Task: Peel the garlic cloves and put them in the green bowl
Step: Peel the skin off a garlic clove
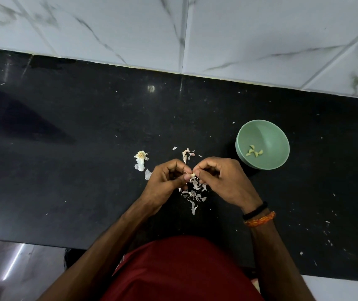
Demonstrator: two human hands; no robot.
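Observation:
Both hands meet over the black counter (87,170) at mid-frame. My left hand (165,181) and my right hand (223,179) pinch one small pale garlic clove (192,175) between their fingertips. The green bowl (267,131) stands on the counter to the right of my right hand, with several peeled cloves (254,151) lying in its bottom. A heap of papery garlic skins (193,195) lies under and just behind the hands. The remains of the garlic bulb (141,158) sit to the left of my left hand.
More skin scraps (187,154) lie beyond the hands. White marble wall tiles (260,35) rise behind the counter. The counter's front edge runs in front of my red shirt (180,270). Small white crumbs (327,231) dot the counter at the right.

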